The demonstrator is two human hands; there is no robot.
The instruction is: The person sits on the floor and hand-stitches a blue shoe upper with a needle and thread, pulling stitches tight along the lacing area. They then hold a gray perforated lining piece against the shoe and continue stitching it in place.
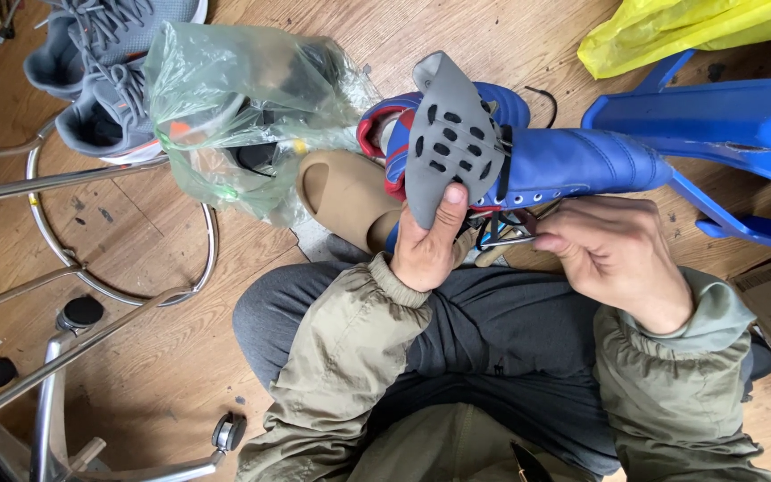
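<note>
A blue shoe [573, 161] with red lining lies sideways over my lap. Its grey tongue [450, 134], dotted with oval holes, is folded up and back. My left hand [430, 245] grips the shoe from below with the thumb pressed on the tongue's lower edge. My right hand [613, 254] pinches the laces [506, 234] and a thin metal tool under the shoe's side. Both sleeves are olive with elastic cuffs.
A tan slide sandal [345, 196] lies beside my left hand. A green plastic bag [225, 107] holding dark items sits behind it, and grey sneakers [100, 80] further left. A chrome stool base [91, 268] stands at left; a blue plastic stool [733, 125] and yellow bag [689, 31] at right.
</note>
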